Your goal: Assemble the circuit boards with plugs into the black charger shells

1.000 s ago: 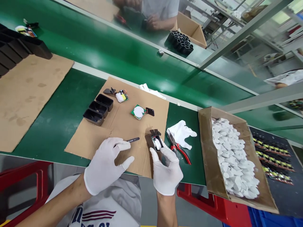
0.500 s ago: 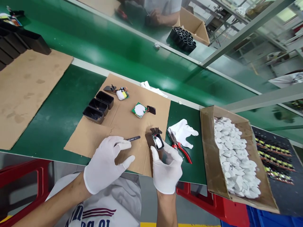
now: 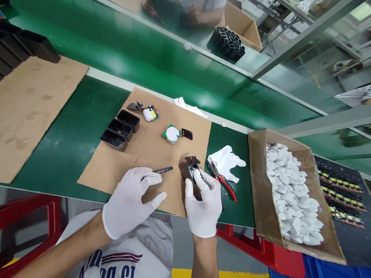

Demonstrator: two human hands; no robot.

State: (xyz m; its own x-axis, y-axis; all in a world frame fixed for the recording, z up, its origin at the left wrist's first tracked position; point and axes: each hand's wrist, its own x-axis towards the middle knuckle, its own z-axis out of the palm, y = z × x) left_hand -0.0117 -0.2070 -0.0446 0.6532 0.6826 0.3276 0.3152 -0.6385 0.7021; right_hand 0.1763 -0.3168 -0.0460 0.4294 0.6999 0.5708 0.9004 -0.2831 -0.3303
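My gloved right hand wraps round a small black charger case, thumb on its near left side. One fingertip presses at the mouth of the case, where a circuit board shows. A black plug plate with pins sits tilted at the case's far end. My gloved left hand hovers at the cardboard's front edge, thumb and fingers apart. Dark tweezers stick out past its fingertips; their other end is hidden. Beyond lie a green circuit board with a white pad and a wired plug plate.
Several black cases stand left on the cardboard sheet, near another board. Red-handled pliers and a white glove lie right. A carton holds white pieces. Across the partition, a person's hand shows.
My right fingers have curled over the mouth of the charger case, covering the white piece seen inside before. My left hand is almost still. The view has shifted slightly.
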